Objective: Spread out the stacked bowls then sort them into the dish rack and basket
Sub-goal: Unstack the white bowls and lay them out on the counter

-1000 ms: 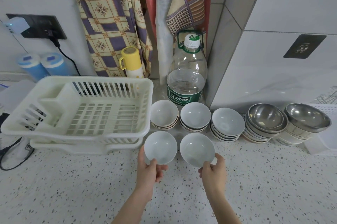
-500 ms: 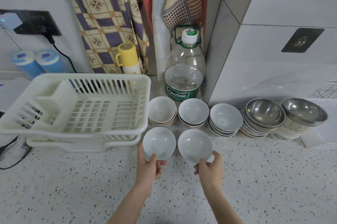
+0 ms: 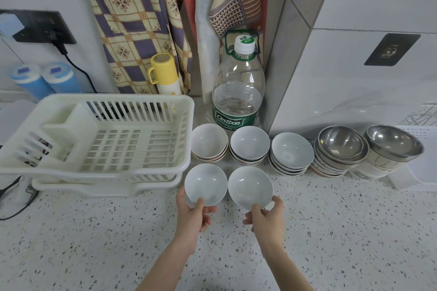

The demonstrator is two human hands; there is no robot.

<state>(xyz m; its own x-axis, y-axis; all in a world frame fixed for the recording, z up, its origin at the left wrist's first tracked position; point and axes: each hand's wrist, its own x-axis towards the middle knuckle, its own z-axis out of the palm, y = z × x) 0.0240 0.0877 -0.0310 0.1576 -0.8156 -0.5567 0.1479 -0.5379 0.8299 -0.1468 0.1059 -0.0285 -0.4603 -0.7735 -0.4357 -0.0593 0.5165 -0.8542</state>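
Note:
My left hand (image 3: 192,216) grips the near rim of a white bowl (image 3: 205,183), thumb inside. Beside it, my right hand (image 3: 267,218) pinches the near rim of a second white bowl (image 3: 249,186). Both bowls sit low over the speckled counter (image 3: 331,231), side by side. Behind them stand three stacks of white bowls (image 3: 209,141) (image 3: 249,144) (image 3: 292,152), then two stacks topped with steel bowls (image 3: 340,145) (image 3: 392,142). The cream dish rack (image 3: 94,139) stands empty at the left. A white basket (image 3: 425,170) shows partly at the right edge.
A large water bottle (image 3: 238,92) and a yellow flask (image 3: 164,73) stand at the wall behind the bowls. Two blue-lidded containers (image 3: 42,77) and a plugged-in cable (image 3: 78,68) are at the back left. Patterned cloths hang above.
Both hands keep hold of their bowls. The bowls look slightly lower and nearer the counter; the view itself has shifted a little.

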